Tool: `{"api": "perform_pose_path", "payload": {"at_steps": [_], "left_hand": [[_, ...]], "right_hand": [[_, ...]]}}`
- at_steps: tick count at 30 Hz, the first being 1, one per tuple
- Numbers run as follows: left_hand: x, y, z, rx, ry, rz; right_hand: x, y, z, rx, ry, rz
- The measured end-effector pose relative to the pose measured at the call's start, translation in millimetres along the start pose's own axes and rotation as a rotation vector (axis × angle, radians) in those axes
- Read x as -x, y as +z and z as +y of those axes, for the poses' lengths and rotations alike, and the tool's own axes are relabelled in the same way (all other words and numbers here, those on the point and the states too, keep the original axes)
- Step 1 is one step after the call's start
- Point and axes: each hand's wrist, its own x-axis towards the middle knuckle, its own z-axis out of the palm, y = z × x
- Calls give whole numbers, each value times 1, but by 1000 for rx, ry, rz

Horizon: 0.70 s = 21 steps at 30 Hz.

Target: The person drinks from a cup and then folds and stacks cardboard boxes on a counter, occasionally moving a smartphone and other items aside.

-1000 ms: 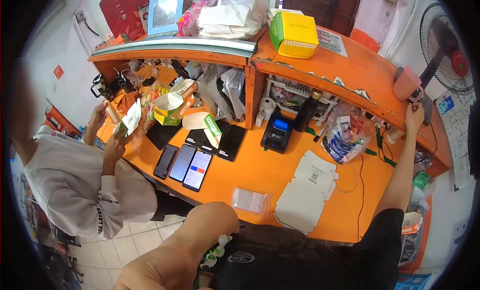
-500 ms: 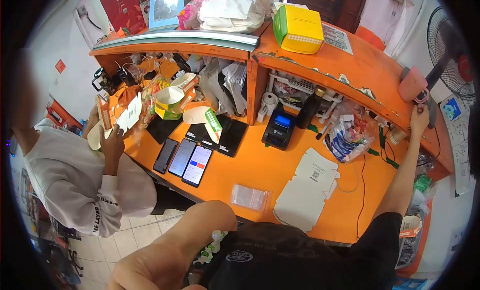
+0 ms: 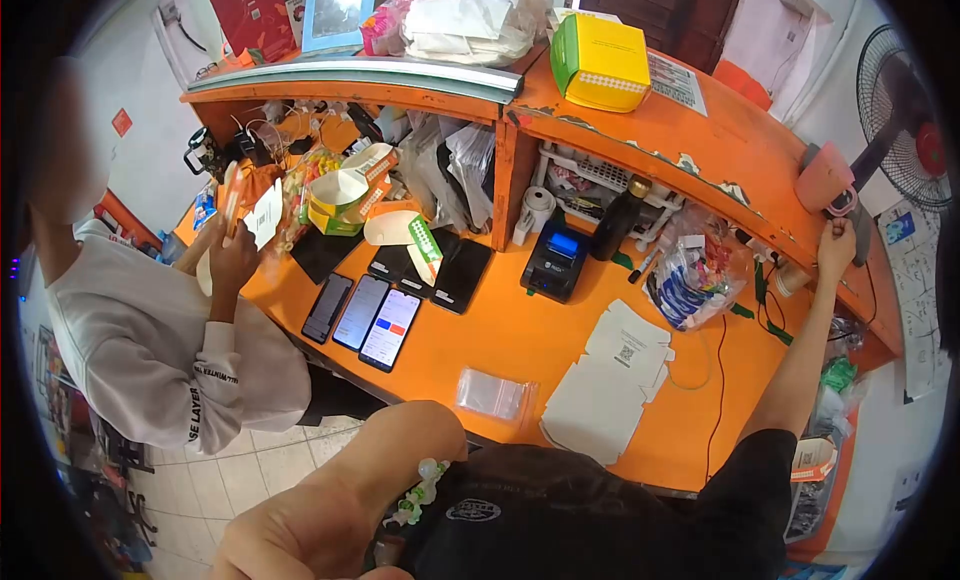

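The pink cup point(image 3: 822, 177) is standing upright at the right end of the raised ledge point(image 3: 720, 140), in front of the fan point(image 3: 905, 110), probably kept up there clear of the work below. The right grip point(image 3: 835, 242) is resting against the ledge edge just below the cup, with the arm stretched fully out. The fingers are curling over the edge, but whether they are pinching anything cannot be told. The left grip point(image 3: 300, 535) is hanging low and close to the camera, off the desk point(image 3: 500, 345), with a bracelet point(image 3: 420, 492) at the wrist. Its fingers are turning away from view, so spread or pressed together cannot be told. On the desk between the two arms, flat cartons point(image 3: 610, 385) are lying unfolded in a pile, seemingly stacked ready for folding, and a clear bag point(image 3: 492, 393) is lying just beside them. Further back, a printer point(image 3: 553, 260) and a dark bottle point(image 3: 615, 220) are standing under the ledge, and a bag of packets point(image 3: 695, 275) is sitting to their right. Three phones point(image 3: 362, 315) are lying face up in a row near the front edge, two with lit screens, likely so they can be read at a glance. At the far left a person in a white top point(image 3: 150, 350) is holding a carton point(image 3: 262, 212) up in both hands at chest height.
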Motion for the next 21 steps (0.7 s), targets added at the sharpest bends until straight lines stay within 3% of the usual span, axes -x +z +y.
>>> {"api": "perform_pose_path", "payload": {"at_steps": [21], "left_hand": [[1,5,2,35,53,32]], "right_hand": [[0,0,-2,-35,44,-32]]}}
